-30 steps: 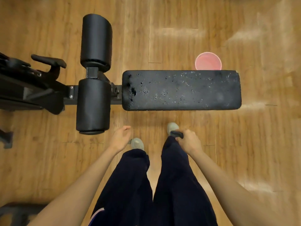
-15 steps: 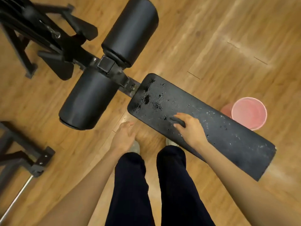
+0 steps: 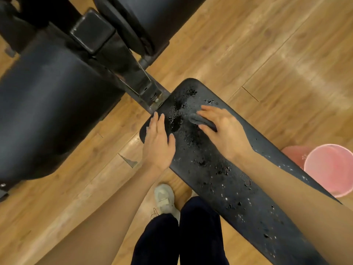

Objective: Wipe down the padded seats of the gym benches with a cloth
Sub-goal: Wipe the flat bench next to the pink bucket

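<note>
A long black padded seat (image 3: pixel 219 169) of a gym bench runs diagonally from the upper middle of the view down to the lower right, its vinyl worn and flecked with chipped patches and pale specks, most heavily near its upper end. The person's right hand (image 3: pixel 223 129) lies on that upper end with a small dark grey cloth (image 3: pixel 202 121) beneath it; the fingers reach forward over the cloth and the thumb curls along its near edge, so the hand holds the cloth against the padding. The left hand (image 3: pixel 158 142) rests flat on the seat's near corner, fingers straight and close together, the thumb spread onto the top surface, gripping nothing. Just past the seat's upper end a black metal bracket (image 3: pixel 141 81) joins it to the frame, where two large black foam rollers sit: one (image 3: pixel 49 104) fills the left side of the view and the other (image 3: pixel 156 20) is cut off at the top. A pink bucket (image 3: pixel 330 169) stands on the wooden floor (image 3: pixel 267 44) at the far side of the seat, near the right edge. Below, dark trouser legs (image 3: pixel 181 238) and a pale sneaker (image 3: pixel 165 199) stand beside the bench.
</note>
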Motion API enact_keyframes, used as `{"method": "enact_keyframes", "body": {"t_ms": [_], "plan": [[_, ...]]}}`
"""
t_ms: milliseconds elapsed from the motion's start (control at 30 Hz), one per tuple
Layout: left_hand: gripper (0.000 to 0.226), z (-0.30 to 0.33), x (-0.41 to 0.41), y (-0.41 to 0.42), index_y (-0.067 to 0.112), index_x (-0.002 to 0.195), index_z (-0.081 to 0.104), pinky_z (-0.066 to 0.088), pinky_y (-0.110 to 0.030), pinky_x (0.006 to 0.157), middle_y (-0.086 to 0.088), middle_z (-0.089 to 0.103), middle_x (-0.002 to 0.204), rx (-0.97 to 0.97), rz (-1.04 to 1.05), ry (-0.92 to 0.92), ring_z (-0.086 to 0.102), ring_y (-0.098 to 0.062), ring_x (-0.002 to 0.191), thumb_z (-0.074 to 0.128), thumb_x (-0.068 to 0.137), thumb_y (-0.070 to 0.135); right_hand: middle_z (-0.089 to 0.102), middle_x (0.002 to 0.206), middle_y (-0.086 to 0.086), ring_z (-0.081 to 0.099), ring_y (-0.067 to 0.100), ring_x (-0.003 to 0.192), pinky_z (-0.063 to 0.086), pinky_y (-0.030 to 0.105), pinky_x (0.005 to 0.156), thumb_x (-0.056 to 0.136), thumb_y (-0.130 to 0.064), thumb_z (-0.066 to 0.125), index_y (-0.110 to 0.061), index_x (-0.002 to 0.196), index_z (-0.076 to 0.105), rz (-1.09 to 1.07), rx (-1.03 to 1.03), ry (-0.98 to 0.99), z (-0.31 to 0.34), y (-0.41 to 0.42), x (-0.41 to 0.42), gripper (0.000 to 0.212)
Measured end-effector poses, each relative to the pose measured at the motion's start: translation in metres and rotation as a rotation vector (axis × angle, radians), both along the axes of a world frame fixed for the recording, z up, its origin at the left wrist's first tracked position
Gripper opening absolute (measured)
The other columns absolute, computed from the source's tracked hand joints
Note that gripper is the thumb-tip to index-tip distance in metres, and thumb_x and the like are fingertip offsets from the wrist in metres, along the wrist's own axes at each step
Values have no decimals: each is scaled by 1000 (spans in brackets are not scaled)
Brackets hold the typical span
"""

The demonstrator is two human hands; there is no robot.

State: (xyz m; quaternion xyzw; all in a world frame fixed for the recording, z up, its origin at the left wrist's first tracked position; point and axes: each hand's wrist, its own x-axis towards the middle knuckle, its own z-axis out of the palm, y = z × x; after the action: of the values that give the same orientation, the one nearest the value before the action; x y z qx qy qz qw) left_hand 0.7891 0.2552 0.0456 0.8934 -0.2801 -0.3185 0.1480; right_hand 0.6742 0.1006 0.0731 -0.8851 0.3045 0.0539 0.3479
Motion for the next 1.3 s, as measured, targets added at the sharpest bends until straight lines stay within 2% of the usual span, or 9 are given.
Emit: {"method": "enact_keyframes", "body": {"t_ms": [100, 300, 367, 467, 567, 800, 1067, 1200, 1300], "plan": [[63, -27, 4, -13, 9, 159, 6, -2, -34, 126, -7, 1, 168, -75, -3, -104, 0, -18, 155, 38, 106, 22, 54, 142, 4, 53, 30, 123, 43, 44, 104, 92, -12, 65, -13, 131, 62, -19, -98, -84, -26, -13, 28, 39], [65, -63, -3, -17, 10, 159, 5, -6, -34, 124, -6, -2, 168, -108, 2, -243, -6, -18, 155, 16, 103, 41, 56, 140, 6, 54, 34, 107, 46, 47, 85, 89, -14, 67, -13, 124, 65, 88, -355, -219, -69, -27, 77, 35], [66, -68, -4, -16, 10, 159, 6, -8, -32, 123, -5, -2, 168, -121, 4, -256, -7, -16, 154, 13, 102, 41, 55, 141, 8, 53, 36, 118, 45, 50, 91, 89, -21, 67, -13, 123, 65, 133, -425, -213, -85, -25, 87, 36], [64, -72, -4, -13, 9, 159, 3, -9, -32, 123, -5, -4, 168, -125, -23, -289, -9, -17, 154, 13, 104, 40, 51, 144, 12, 42, 37, 137, 27, 62, 110, 94, -21, 62, -8, 128, 62, 156, -388, -221, -101, -23, 97, 37], [63, -73, -6, -12, 10, 159, 1, -10, -30, 124, -4, -6, 168, -134, -17, -311, -10, -15, 154, 14, 105, 40, 50, 144, 14, 40, 36, 139, 30, 57, 114, 96, -17, 60, -3, 132, 58, 172, -372, -265, -107, -25, 90, 39], [63, -74, -6, -13, 9, 160, 2, -6, -33, 125, -4, -4, 168, -131, -21, -326, -8, -16, 155, 17, 106, 39, 47, 148, 10, 36, 27, 143, 31, 49, 116, 99, -15, 57, -3, 135, 56, 46, -316, -315, -99, 2, 4, 39], [63, -75, -6, -12, 9, 159, 2, -10, -30, 124, -6, -3, 168, -132, -28, -343, -7, -18, 155, 15, 106, 40, 58, 137, 11, 52, 30, 130, 48, 42, 101, 96, -20, 58, -4, 127, 62, -4, -381, -262, -104, -32, 108, 35], [63, -73, -6, -13, 10, 160, 2, -9, -30, 124, -4, -3, 168, -154, -16, -319, -8, -15, 155, 20, 106, 38, 49, 147, 8, 39, 24, 141, 36, 32, 113, 98, -19, 58, -5, 135, 57, -62, -327, -249, -91, -14, 25, 39], [64, -72, -7, -14, 10, 160, 2, -9, -30, 124, -3, -4, 168, -142, -1, -320, -8, -15, 155, 19, 105, 39, 52, 144, 10, 42, 27, 139, 38, 40, 112, 98, -19, 57, -3, 132, 59, -110, -329, -223, -90, -15, 31, 37]]}}
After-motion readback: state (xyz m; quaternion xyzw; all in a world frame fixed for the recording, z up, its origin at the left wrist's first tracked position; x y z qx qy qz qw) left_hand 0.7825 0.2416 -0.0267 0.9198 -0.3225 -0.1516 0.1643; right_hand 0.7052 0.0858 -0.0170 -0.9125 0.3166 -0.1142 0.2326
